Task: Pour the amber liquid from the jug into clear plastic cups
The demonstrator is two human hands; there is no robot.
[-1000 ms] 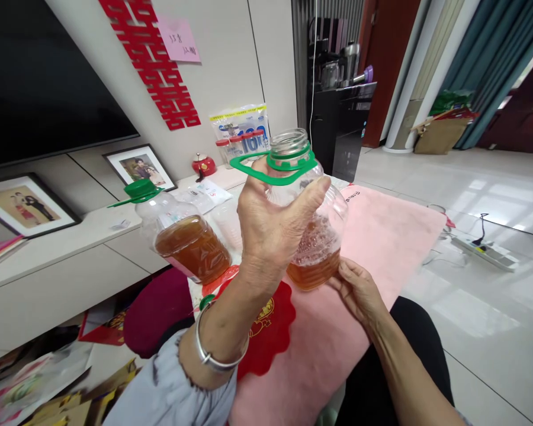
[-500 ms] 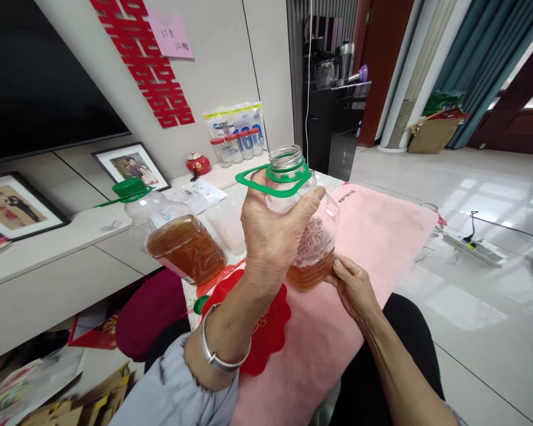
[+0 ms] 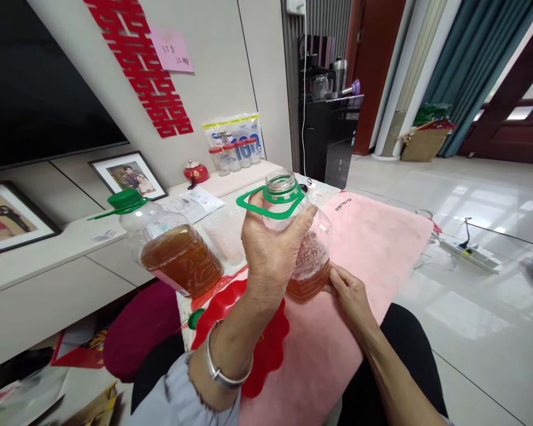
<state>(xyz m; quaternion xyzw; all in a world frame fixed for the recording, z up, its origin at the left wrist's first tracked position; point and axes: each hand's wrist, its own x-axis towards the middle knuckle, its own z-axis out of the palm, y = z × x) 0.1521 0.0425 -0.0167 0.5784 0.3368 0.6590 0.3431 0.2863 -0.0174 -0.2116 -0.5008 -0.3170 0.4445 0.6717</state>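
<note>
My left hand (image 3: 270,248) is wrapped round the upper part of a clear plastic jug (image 3: 308,272), just below its green carrying handle (image 3: 266,212). The jug's mouth is uncapped, and amber liquid with bubbles above it fills the lower part. At its base on the right, my right hand (image 3: 349,290) holds the lower edge; some of those fingertips are hidden behind it. A second jug (image 3: 182,257), green-capped and fuller of amber liquid, stands to the left. Under my left forearm lies a red scalloped dish (image 3: 266,355), with a loose green cap (image 3: 195,318) beside it.
A pink cloth (image 3: 373,236) covers much of the table. Clear plastic containers (image 3: 224,234) sit behind the jugs. On the white cabinet (image 3: 115,260) are framed photos (image 3: 128,177), a red pot (image 3: 196,173) and several red-lidded jars (image 3: 235,157). A power strip (image 3: 471,255) lies on the floor at right.
The whole view has shifted slightly, with the background now lower. The held jug's neck appears somewhat lower too, and both hands keep their hold on it.
</note>
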